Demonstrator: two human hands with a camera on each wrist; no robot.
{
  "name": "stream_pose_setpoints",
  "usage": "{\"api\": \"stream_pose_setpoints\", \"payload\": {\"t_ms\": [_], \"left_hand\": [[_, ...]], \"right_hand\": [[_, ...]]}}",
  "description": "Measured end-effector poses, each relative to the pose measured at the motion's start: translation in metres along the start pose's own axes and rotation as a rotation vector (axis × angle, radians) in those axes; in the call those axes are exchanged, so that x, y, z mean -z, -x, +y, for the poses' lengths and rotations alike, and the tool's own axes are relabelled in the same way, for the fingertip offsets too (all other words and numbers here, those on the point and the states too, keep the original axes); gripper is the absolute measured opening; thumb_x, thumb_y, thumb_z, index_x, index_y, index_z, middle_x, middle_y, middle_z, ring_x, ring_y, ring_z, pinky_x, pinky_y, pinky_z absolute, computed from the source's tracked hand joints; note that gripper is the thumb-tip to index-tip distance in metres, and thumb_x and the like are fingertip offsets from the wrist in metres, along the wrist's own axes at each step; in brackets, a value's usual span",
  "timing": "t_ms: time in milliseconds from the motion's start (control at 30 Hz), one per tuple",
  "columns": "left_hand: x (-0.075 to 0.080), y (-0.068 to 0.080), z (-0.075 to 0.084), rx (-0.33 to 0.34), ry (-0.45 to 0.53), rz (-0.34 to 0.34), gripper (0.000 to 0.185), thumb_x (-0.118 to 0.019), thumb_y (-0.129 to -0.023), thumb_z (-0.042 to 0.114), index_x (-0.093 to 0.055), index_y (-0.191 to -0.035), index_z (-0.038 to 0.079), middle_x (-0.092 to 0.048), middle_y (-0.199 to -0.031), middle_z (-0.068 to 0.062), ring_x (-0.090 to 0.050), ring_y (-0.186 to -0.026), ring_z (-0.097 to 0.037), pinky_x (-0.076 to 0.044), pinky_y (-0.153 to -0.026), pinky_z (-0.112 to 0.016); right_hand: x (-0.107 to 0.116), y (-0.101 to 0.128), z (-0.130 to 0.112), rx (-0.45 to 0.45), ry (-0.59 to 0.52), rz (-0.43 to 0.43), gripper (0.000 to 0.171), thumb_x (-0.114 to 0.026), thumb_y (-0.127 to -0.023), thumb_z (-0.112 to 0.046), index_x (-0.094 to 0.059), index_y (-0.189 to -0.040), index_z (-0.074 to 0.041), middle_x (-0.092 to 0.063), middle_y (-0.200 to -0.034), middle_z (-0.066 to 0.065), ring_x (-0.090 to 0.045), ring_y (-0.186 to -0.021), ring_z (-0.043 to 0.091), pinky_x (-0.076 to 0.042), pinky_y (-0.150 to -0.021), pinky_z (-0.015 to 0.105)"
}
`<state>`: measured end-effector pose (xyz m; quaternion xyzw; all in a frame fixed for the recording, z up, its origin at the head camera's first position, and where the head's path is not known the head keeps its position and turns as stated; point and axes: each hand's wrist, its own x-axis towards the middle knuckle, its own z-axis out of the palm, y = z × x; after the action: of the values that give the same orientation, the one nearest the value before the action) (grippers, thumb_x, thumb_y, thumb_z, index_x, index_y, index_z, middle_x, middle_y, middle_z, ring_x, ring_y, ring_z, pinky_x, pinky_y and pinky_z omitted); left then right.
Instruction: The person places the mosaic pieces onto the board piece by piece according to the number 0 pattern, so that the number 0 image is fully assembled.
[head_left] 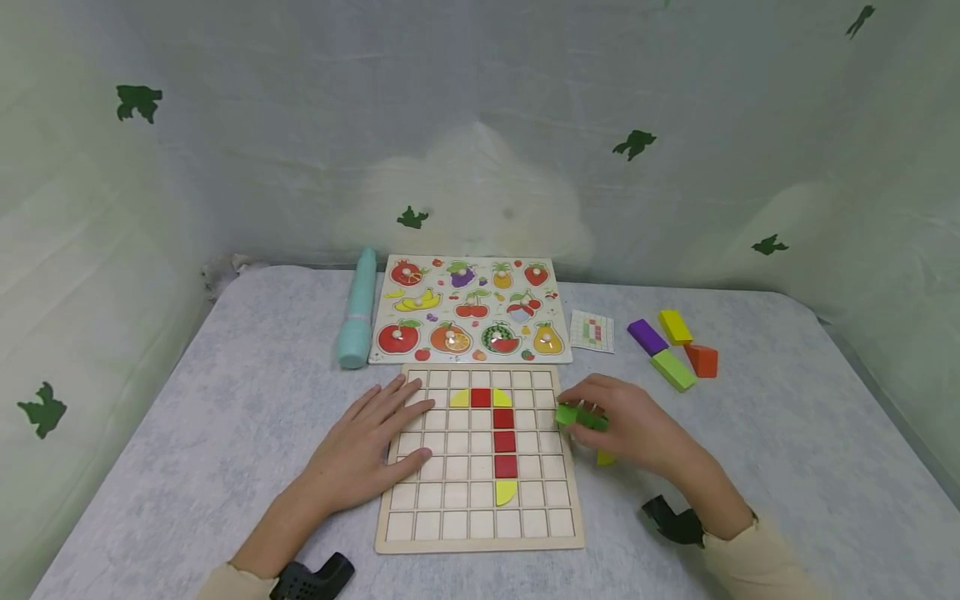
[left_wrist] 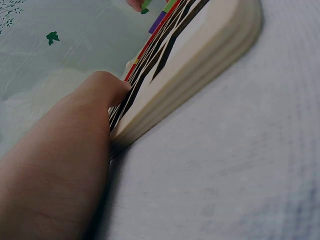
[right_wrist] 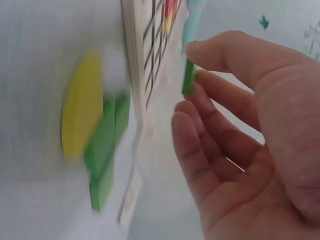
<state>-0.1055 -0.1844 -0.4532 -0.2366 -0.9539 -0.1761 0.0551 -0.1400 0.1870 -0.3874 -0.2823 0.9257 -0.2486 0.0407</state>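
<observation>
the left hand [head_left: 367, 454] lies flat on the left part of the grid board [head_left: 480, 533], fingers straight and spread, holding nothing — it just pins the board down. the right hand [head_left: 630, 425] sits at the board's right edge with thumb and forefinger pinched on a small green tile [right_wrist: 188, 77]; the other fingers are loosely curled beneath it. more green tiles [right_wrist: 107, 145] and a yellow piece [right_wrist: 80, 117] lie on the cloth just beside that edge, under the hand. on the board a column of red tiles [head_left: 504, 442] runs down from a red one at the top, with yellow quarter pieces [head_left: 460, 399] either side of the top and another at the foot. to place the tile well, i'd judge it best to keep the pinch light and near the tile's top edge, bring it in flat rather than on its side — it stands on edge now in the wrist view — and lower it square into one cell so it does not catch on the ridges. the pattern card [head_left: 592, 331] lies past the board; worth a glance first. the flat hand should keep steady pressure so the board does not slide.
</observation>
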Motion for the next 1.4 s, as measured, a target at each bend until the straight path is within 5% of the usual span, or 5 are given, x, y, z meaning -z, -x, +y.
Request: {"api": "stream_pose_setpoints", "payload": {"t_ms": [333,833,1400], "left_hand": [[0.001,0.001,0.0,0.003,-0.004,-0.003,0.07,-0.068,-0.092,0.056,-0.053,-0.152,0.023,-0.035,-0.167,-0.004,-0.025,-0.158,-0.027,-0.02,-0.128,-0.05],[0.0,0.001,0.0,0.003,-0.007,-0.007,0.07,-0.067,-0.093,0.056,-0.052,-0.153,0.024,-0.035,-0.168,-0.003,-0.024,-0.158,-0.027,-0.02,-0.128,-0.049],[0.0,0.0,-0.001,-0.002,-0.014,-0.006,0.069,-0.067,-0.093,0.057,-0.053,-0.152,0.024,-0.035,-0.167,-0.003,-0.025,-0.158,-0.027,-0.021,-0.128,-0.05]], "right_hand": [[-0.032,-0.003,-0.036,0.202,-0.061,0.003,0.031,-0.082,-0.088,-0.02,-0.076,-0.118,-0.016,-0.07,-0.112,-0.009,-0.062,-0.092,0.011,-0.058,-0.079,0.024],[-0.056,0.0,-0.071,0.2,-0.054,-0.198,0.024,-0.08,-0.092,-0.028,-0.076,-0.116,-0.026,-0.069,-0.112,-0.017,-0.058,-0.102,0.001,-0.055,-0.089,0.021],[-0.059,0.001,-0.07,0.269,0.03,-0.198,0.021,-0.075,-0.096,-0.034,-0.077,-0.117,-0.03,-0.068,-0.117,-0.015,-0.058,-0.11,0.005,-0.055,-0.094,0.024]]}}
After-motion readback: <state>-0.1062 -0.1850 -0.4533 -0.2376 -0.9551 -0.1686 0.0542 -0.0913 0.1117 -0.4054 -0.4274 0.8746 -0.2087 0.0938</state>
